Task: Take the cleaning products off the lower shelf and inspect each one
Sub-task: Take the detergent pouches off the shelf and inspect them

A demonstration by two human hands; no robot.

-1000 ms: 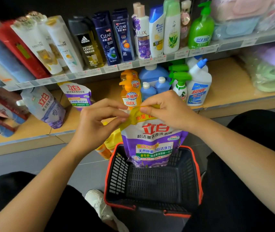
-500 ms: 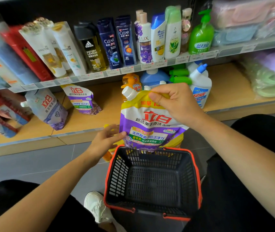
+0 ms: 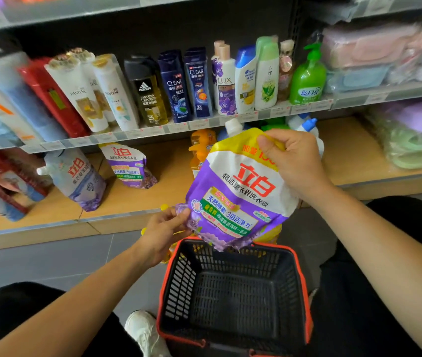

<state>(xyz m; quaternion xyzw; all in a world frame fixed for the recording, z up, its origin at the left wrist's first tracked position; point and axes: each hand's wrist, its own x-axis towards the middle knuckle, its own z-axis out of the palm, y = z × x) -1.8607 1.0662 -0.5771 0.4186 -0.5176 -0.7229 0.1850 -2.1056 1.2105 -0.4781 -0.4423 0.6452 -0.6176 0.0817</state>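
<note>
We had the purple-and-white detergent pouch [image 3: 240,191] up in the air, tilted, label facing us, in front of the lower shelf [image 3: 127,202]. Our right hand [image 3: 292,161] had the yellow top corner pinched, thumb on the front and fingers curled round the back, just beside the white spout cap [image 3: 233,126]. Our left hand [image 3: 163,235] pinched the bottom left corner between thumb and fingertips. So both hands had a tight grip on the pouch.

Its bottom edge hung right at the far rim of the black basket [image 3: 300,279] with the red trim; we couldn't tell if it touched. The basket sat on the grey floor [image 3: 50,261] between our knees, with a white shoe [image 3: 143,331] just left of it.

Two more pouches were on the lower shelf: a small purple one [image 3: 127,163] propped near the back, and a paler one [image 3: 76,179] leaning further left. An orange bottle [image 3: 201,148] stood behind the held pouch, partly hidden. The upper shelf had shampoo bottles [image 3: 174,86] and a green pump bottle [image 3: 307,81].
</note>
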